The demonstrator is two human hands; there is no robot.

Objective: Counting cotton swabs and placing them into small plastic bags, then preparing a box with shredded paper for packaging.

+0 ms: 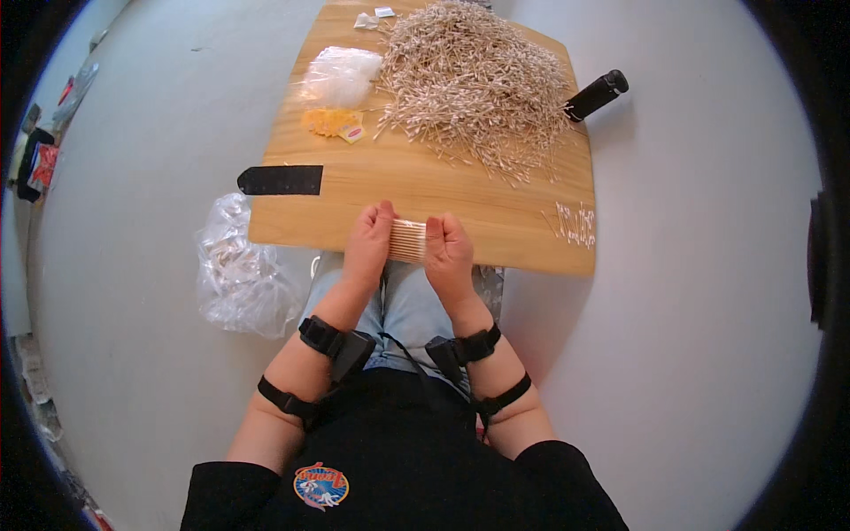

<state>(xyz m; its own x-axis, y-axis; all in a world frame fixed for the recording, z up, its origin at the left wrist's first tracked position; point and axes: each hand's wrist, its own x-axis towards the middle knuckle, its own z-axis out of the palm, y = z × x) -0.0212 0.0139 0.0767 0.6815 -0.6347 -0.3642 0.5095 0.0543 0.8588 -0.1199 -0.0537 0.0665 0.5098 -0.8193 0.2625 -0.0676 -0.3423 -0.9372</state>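
Note:
My left hand (pixel 369 241) and my right hand (pixel 447 252) together grip a tight bundle of thin wooden sticks (pixel 408 240) by its two ends, at the near edge of a small wooden table (pixel 398 181). A big loose heap of the same white-tipped sticks (pixel 474 84) covers the far right of the table. A few sticks (pixel 575 224) lie in a row at the near right corner.
A clear bag of plastic (pixel 339 75) and a small yellow pile (pixel 329 119) lie at the table's far left. Black tape (pixel 281 180) hangs off the left edge, a black cylinder (pixel 596 95) sticks out right. A crumpled clear bag (pixel 237 270) sits on the floor.

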